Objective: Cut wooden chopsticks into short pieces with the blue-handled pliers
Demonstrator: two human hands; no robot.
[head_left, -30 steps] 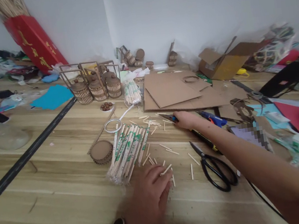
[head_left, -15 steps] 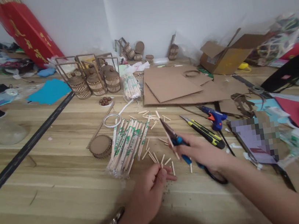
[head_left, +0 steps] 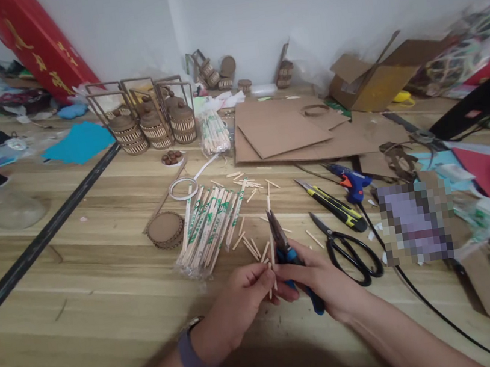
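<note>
My left hand [head_left: 238, 300] is closed, pinching a short piece of wooden stick [head_left: 271, 289] between thumb and fingers. Close beside it, my right hand [head_left: 322, 279] is wrapped round a pair of pliers [head_left: 280, 236] with blue and black handles, jaws pointing away from me. A long thin wooden stick [head_left: 272, 243] stands along the pliers' left side, held by the same hand. Short cut stick pieces [head_left: 250, 248] lie scattered just beyond my fingers. To the left rests a bundle of chopsticks [head_left: 210, 228] in green-printed wrappers.
Black-handled scissors [head_left: 356, 256], a yellow-black utility knife [head_left: 334, 206] and a blue glue gun [head_left: 352, 182] with a trailing cable lie on the right. Cardboard sheets [head_left: 283, 132] and small lidded baskets [head_left: 156, 129] stand behind. A round cardboard disc [head_left: 164, 230] sits left of the bundle.
My right hand has moved left and towards me with the pliers and long stick, uncovering the scissors. My two hands now nearly meet. My left hand has shifted slightly right.
</note>
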